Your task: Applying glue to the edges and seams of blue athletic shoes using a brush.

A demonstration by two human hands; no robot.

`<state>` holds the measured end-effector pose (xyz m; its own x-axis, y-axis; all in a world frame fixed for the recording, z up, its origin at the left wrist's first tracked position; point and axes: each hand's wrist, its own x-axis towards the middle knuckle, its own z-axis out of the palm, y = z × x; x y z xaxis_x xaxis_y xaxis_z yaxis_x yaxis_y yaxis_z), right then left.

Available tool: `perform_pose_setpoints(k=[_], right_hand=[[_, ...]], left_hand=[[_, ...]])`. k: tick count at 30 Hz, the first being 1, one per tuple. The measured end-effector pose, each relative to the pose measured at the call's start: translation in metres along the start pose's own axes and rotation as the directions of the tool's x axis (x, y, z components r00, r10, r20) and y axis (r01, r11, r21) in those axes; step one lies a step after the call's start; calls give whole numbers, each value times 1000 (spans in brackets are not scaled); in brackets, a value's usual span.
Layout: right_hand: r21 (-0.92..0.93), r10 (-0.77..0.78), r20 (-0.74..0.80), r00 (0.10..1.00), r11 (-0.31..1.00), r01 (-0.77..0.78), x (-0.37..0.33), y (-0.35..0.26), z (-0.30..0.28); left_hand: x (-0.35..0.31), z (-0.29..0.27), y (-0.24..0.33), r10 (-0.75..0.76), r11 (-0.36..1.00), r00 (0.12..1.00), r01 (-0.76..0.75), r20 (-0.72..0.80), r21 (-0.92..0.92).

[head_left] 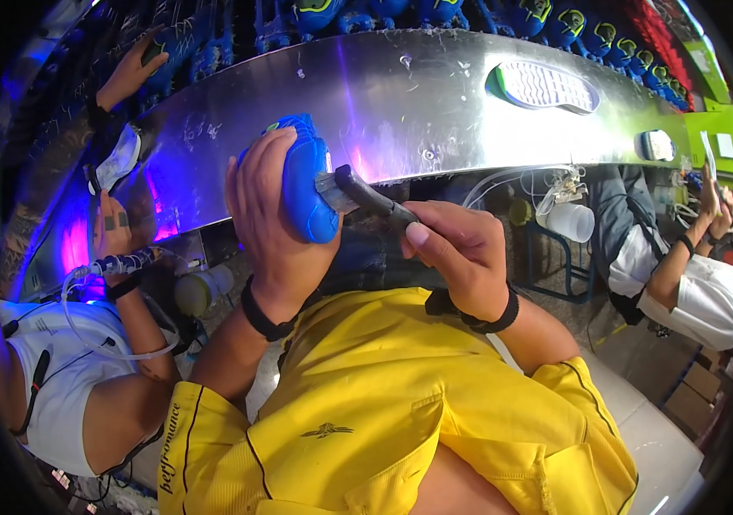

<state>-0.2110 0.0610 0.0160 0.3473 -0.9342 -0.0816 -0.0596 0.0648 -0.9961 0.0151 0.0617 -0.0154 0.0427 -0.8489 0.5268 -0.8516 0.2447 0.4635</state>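
My left hand (265, 206) is wrapped round a blue shoe upper (305, 189), its fingers along the left side. The upper is held up in front of the metal bench, and whether a last is inside cannot be made out. My right hand (467, 253) grips a brush (375, 202) by its dark handle. Pale bristles touch or nearly touch the right side of the upper; the exact contact is hard to see. Dark bands circle both my wrists.
A metal bench (435, 94) curves across ahead, with a white-and-green shoe sole (548, 87) on it. Blue shoe uppers (564, 26) stand in a row behind. Co-workers are at left (57, 369) and right (684, 292). A white container (571, 222) and tubing hang below the bench.
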Motion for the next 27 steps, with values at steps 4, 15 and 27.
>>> perform_pose_setpoints(k=[4, 15, 27], right_hand=[[-175, -189, -42, 981, 968, 179, 3, -7, -8], [-532, -439, -35, 898, 769, 356, 40, -47, -37], [-261, -458, -19, 889, 860, 438, 100, 7, -24]], left_hand=[[13, 8, 1, 2, 1000, 1000, -2, -7, 28], [69, 1, 10, 7, 999, 988, -14, 154, 46], [99, -11, -18, -82, 997, 948, 79, 307, 22]])
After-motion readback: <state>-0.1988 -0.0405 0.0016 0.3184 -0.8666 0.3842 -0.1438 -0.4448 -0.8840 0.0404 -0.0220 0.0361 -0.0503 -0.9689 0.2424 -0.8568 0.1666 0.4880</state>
